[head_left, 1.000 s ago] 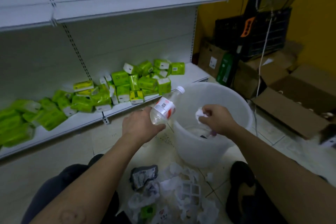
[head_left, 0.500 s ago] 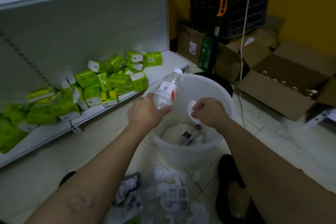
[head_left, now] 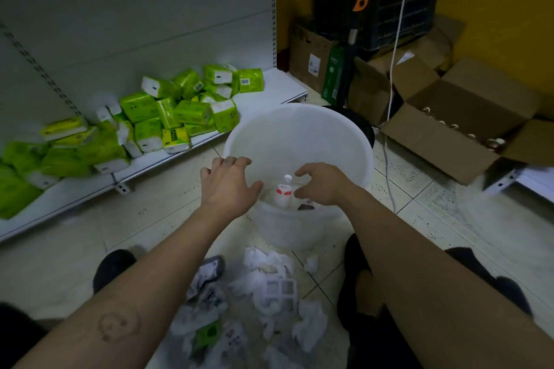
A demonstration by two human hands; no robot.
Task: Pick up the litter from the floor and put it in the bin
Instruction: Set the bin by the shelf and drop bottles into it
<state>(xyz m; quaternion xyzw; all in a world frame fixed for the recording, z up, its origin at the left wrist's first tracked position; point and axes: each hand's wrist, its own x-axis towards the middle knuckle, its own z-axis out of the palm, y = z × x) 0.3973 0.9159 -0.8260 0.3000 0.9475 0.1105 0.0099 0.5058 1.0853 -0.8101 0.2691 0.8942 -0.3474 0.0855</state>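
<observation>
Tiled floor (head_left: pixel 434 219) beside a low white shelf (head_left: pixel 269 90) is carrying a white bin (head_left: pixel 299 112), and a person is crouching in front of it. Left hand (head_left: pixel 227 186) and right hand (head_left: pixel 323 186) are hovering over the near rim, apart from each other, fingers spread and loosely bent, holding nothing. One clear bottle (head_left: pixel 283 193) is lying inside the bin. Judged from this, a drop-off is ending, and the next move is calling for a reach down and back to the litter pile (head_left: pixel 254 293). Its crumpled tissue, wrappers and white plastic tray are lying on the floor between the shoes (head_left: pixel 356 272), just short of the bin. Green tissue packs (head_left: pixel 168 117) are sitting on the shelf; cardboard boxes (head_left: pixel 458 129) and a white cable (head_left: pixel 392 99) are lying to the right. None is blocking the reach.
</observation>
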